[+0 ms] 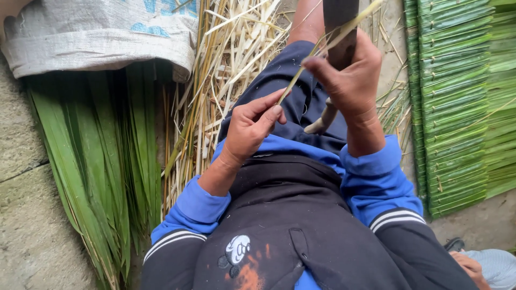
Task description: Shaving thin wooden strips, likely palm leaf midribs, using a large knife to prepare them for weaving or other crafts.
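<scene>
We see a thin pale-green leaf midrib strip (322,45) slanting above the person's lap, its lower end pinched by the left hand (250,129) while the right hand (349,75) is clenched round a dark knife (339,32) laid against the strip. Left of the lap lies a heap of pale stripped stalks (226,64), beyond it long green leaves (91,150) under a grey woven sack (97,37); right of the lap stands a stack of folded green leaves (462,96).

Blue sleeves (371,180) with dark, white-striped cuffs pushed up; dark apron (301,225) with small cartoon patch; orange smudges
</scene>
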